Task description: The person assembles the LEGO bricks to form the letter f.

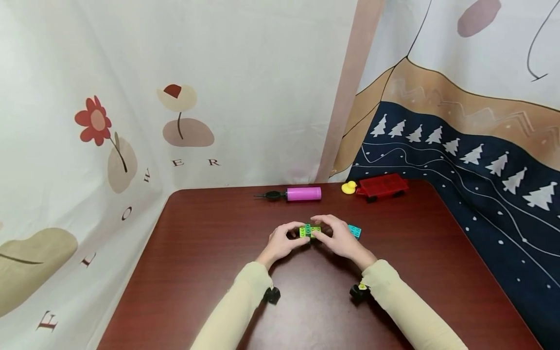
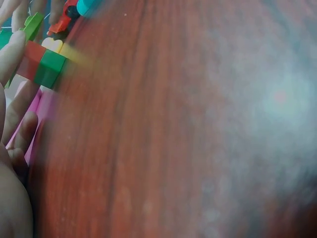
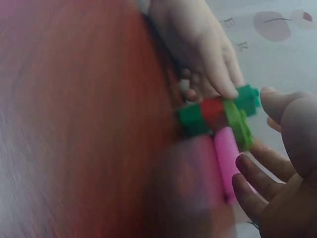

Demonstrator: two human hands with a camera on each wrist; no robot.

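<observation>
A stack of toy building bricks (image 1: 309, 230) is raised just off the table between the two hands. It has a lime brick (image 3: 238, 126) set crosswise, a green brick (image 3: 247, 100) at the top, a red brick (image 3: 212, 112) and another green brick (image 3: 193, 120) beneath. My left hand (image 1: 282, 241) pinches the stack between thumb and fingers. Around its other side my right hand (image 1: 341, 238) is spread, thumb and fingertips close to the lime brick; contact is hard to make out. A teal brick (image 1: 355, 231) sits behind the right hand, partly hidden.
At the table's far edge lie a purple hand pump (image 1: 304, 194) with a black nozzle, a yellow rubber duck (image 1: 348, 187) and a red toy wagon (image 1: 382, 187). Printed curtains (image 1: 262, 97) hang behind the brown table (image 1: 210, 262).
</observation>
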